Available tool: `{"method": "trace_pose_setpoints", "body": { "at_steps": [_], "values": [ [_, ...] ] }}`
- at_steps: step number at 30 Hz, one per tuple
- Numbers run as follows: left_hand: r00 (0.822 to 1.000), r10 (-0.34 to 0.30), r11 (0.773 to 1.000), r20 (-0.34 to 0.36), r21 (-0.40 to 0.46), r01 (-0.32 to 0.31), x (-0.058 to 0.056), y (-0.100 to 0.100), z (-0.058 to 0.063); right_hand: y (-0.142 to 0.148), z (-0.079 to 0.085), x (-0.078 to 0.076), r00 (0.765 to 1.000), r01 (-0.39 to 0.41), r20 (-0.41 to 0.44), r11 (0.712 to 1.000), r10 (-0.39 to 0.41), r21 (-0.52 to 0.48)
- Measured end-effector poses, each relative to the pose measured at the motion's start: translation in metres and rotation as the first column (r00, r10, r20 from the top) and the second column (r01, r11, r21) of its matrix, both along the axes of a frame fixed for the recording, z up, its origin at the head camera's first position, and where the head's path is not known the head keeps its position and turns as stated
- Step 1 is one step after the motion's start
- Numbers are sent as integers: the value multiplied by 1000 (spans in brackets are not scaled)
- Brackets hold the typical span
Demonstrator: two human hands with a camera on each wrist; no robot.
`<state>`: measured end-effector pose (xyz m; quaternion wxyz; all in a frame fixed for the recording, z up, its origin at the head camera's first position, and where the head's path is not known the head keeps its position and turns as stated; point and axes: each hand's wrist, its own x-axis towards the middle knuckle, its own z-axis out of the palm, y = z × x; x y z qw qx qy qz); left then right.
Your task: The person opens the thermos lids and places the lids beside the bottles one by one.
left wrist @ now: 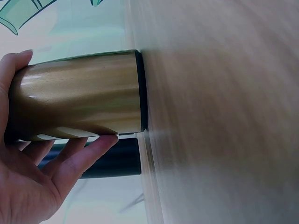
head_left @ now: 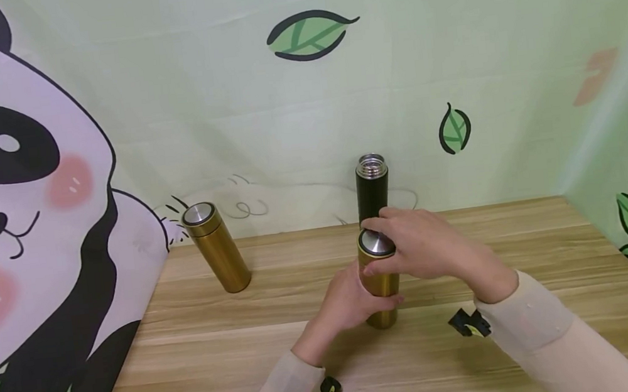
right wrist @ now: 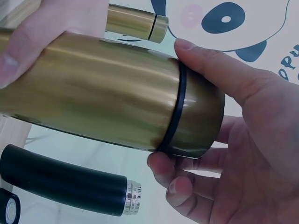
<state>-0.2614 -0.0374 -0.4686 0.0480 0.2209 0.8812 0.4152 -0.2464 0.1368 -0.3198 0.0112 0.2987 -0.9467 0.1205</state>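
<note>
A gold thermos bottle [head_left: 382,285] stands upright, its dark base right at the tabletop in the left wrist view. My left hand [head_left: 345,300] wraps round its lower body. Over the top, my right hand [head_left: 429,242] grips the gold lid [right wrist: 203,116], with thumb and fingers on opposite sides close to the dark ring below it. The lid sits on the bottle. Just behind stands a black thermos bottle [head_left: 373,193] without a lid, its metal threaded neck [right wrist: 133,198] bare; my right hand hides its lower part in the head view.
A second gold thermos bottle [head_left: 219,255], lid on, stands to the left at the back of the wooden table [head_left: 205,364]. A small black cylinder with a metallic round end [right wrist: 10,210] shows near the black bottle. A printed backdrop [head_left: 214,104] rises behind the table.
</note>
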Motion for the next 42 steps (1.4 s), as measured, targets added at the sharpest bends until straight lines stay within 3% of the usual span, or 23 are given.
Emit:
{"method": "trace_pose_setpoints", "body": {
  "at_steps": [16, 25, 42],
  "values": [
    [1000, -11, 1000, -15, 3, 11, 0, 0, 1, 6, 9, -3, 988, -123, 94, 992, 122, 13],
    [1000, -17, 1000, -23, 17, 18, -1, -1, -1, 7, 15, -5, 974, -157, 166, 988, 152, 15],
    [1000, -15, 1000, -14, 21, 15, -1, -1, 0, 11, 19, -9, 952, -236, 203, 972, 229, 10]
  ]
}}
